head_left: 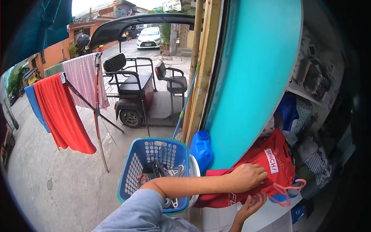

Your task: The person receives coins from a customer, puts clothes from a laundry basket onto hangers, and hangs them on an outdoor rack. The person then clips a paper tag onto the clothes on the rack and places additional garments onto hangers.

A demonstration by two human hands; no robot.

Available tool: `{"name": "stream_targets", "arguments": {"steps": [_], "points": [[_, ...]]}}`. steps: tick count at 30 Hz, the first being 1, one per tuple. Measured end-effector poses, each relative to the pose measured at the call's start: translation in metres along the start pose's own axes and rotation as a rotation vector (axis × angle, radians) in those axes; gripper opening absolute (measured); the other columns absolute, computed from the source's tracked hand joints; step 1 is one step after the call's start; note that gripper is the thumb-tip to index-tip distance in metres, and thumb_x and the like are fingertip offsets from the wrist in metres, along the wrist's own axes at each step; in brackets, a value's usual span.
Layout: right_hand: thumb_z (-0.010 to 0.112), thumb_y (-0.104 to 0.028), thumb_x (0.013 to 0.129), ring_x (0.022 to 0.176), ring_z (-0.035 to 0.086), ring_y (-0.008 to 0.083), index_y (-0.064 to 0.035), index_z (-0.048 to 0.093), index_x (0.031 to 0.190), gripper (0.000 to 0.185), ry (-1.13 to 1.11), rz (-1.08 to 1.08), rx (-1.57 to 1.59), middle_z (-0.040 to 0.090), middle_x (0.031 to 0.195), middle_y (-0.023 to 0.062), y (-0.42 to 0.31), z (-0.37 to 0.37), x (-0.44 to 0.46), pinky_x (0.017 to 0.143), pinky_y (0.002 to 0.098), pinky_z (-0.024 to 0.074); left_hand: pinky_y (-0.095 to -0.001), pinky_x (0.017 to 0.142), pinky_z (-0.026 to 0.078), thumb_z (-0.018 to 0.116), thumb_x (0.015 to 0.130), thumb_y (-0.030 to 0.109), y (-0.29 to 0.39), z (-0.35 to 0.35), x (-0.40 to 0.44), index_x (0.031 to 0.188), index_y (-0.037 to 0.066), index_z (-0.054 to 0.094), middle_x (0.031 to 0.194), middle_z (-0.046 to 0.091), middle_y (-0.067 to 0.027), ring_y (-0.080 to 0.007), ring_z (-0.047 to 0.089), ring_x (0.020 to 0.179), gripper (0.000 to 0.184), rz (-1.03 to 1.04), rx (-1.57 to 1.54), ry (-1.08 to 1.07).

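My left hand is closed on a red shirt, its fingers bunched into the cloth. Just below it, my right hand is palm up with its fingers apart, close to the shirt's lower edge. A pink plastic hanger lies to the right of both hands, its left part hidden by the shirt and fingers. Behind my left hand is more red cloth with a white "BENCH/" label. Beneath my left forearm stands a blue laundry basket with several dark and white hangers inside.
A blue jug stands beside the basket, against a turquoise panel. On the left, a folding rack carries a red towel and a pink checked cloth. Behind are a three-wheeler and a white car.
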State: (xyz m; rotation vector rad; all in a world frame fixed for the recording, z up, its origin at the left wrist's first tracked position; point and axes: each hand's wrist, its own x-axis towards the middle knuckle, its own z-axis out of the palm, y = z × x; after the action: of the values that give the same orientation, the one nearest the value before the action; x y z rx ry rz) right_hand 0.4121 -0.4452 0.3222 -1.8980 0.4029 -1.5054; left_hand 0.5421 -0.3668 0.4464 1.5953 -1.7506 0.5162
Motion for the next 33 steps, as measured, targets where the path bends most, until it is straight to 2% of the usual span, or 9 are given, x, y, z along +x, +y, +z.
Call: {"name": "stream_targets", "arguments": {"steps": [4, 8, 11, 16, 17, 21, 26, 27, 33], "points": [[0.056, 0.000, 0.081, 0.094, 0.048, 0.0218, 0.0009, 0.036, 0.110, 0.035, 0.095, 0.178, 0.248, 0.037, 0.119, 0.0174, 0.013, 0.011, 0.000, 0.075, 0.0322, 0.0455, -0.0367, 0.057, 0.046, 0.061, 0.076, 0.020, -0.012, -0.011, -0.001, 0.081, 0.005, 0.047, 0.076, 0.052, -0.0081, -0.0258, 0.056, 0.073, 0.021, -0.053, 0.020, 0.060], [0.064, 0.004, 0.076, 0.079, 0.052, 0.0155, -0.0022, 0.036, 0.107, 0.042, -0.098, 0.162, 0.304, 0.047, 0.108, 0.0124, 0.023, 0.027, -0.005, 0.066, 0.0262, 0.0433, -0.0378, 0.058, 0.046, 0.061, 0.078, 0.024, -0.023, -0.017, -0.008, 0.084, 0.006, 0.051, 0.074, 0.056, -0.0088, -0.0273, 0.058, 0.071, 0.021, -0.212, 0.152, -0.019], [0.069, -0.016, 0.077, 0.086, 0.056, 0.0249, 0.0025, 0.043, 0.113, 0.048, -0.216, 0.304, 0.332, 0.054, 0.101, 0.0183, 0.041, 0.041, -0.014, 0.078, 0.0327, 0.0438, -0.0368, 0.058, 0.045, 0.063, 0.077, 0.022, -0.022, -0.020, -0.014, 0.087, 0.006, 0.056, 0.074, 0.058, -0.0106, -0.0289, 0.059, 0.071, 0.020, -0.263, 0.079, -0.004], [0.069, -0.024, 0.074, 0.078, 0.054, 0.0264, -0.0022, 0.057, 0.084, 0.027, -0.696, -0.038, -0.144, 0.058, 0.081, 0.0125, 0.051, 0.021, -0.015, 0.073, 0.0348, 0.0377, -0.0382, 0.059, 0.046, 0.062, 0.077, 0.023, -0.031, -0.023, -0.030, 0.087, 0.006, 0.056, 0.078, 0.059, -0.0112, -0.0293, 0.059, 0.074, 0.020, -0.354, 0.102, -0.076], [0.069, -0.034, 0.072, 0.070, 0.053, 0.0247, -0.0053, 0.054, 0.067, 0.033, -0.620, -0.149, -0.205, 0.054, 0.065, 0.0076, 0.044, 0.015, -0.012, 0.066, 0.0360, 0.0376, -0.0384, 0.059, 0.046, 0.062, 0.078, 0.023, -0.037, -0.027, -0.037, 0.088, 0.006, 0.056, 0.078, 0.060, -0.0113, -0.0297, 0.059, 0.074, 0.021, -0.379, 0.120, -0.070], [0.069, -0.030, 0.070, 0.078, 0.054, 0.0208, -0.0066, 0.059, 0.074, 0.026, -0.668, -0.308, -0.446, 0.059, 0.075, 0.0042, 0.043, -0.020, -0.003, 0.075, 0.0369, 0.0334, -0.0394, 0.062, 0.046, 0.062, 0.079, 0.027, -0.059, -0.045, -0.062, 0.088, 0.006, 0.057, 0.076, 0.059, -0.0136, -0.0318, 0.059, 0.074, 0.023, -0.446, 0.069, -0.092], [0.062, -0.019, 0.075, 0.084, 0.052, 0.0309, -0.0025, 0.056, 0.077, 0.017, -0.421, -0.249, -0.450, 0.056, 0.077, 0.0120, 0.075, -0.057, 0.014, 0.074, 0.0405, 0.0382, -0.0406, 0.062, 0.045, 0.057, 0.083, 0.032, -0.056, -0.071, -0.084, 0.091, 0.006, 0.055, 0.077, 0.059, -0.0146, -0.0323, 0.059, 0.074, 0.028, -0.485, 0.017, -0.125], [0.061, -0.018, 0.081, 0.093, 0.054, 0.0301, -0.0044, 0.065, 0.089, 0.016, -0.439, -0.303, -0.656, 0.062, 0.090, 0.0124, 0.058, -0.067, 0.027, 0.085, 0.0427, 0.0399, -0.0411, 0.061, 0.044, 0.056, 0.084, 0.033, -0.053, -0.075, -0.086, 0.090, 0.005, 0.054, 0.076, 0.059, -0.0145, -0.0318, 0.058, 0.074, 0.028, -0.472, 0.023, -0.145], [0.060, -0.017, 0.080, 0.094, 0.054, 0.0295, -0.0047, 0.063, 0.083, 0.013, -0.304, -0.449, -0.635, 0.061, 0.084, 0.0126, 0.050, -0.063, 0.062, 0.084, 0.0433, 0.0390, -0.0402, 0.063, 0.045, 0.057, 0.083, 0.032, -0.052, -0.089, -0.094, 0.090, 0.007, 0.056, 0.079, 0.059, -0.0125, -0.0306, 0.058, 0.077, 0.025, -0.462, 0.064, -0.074]]}}
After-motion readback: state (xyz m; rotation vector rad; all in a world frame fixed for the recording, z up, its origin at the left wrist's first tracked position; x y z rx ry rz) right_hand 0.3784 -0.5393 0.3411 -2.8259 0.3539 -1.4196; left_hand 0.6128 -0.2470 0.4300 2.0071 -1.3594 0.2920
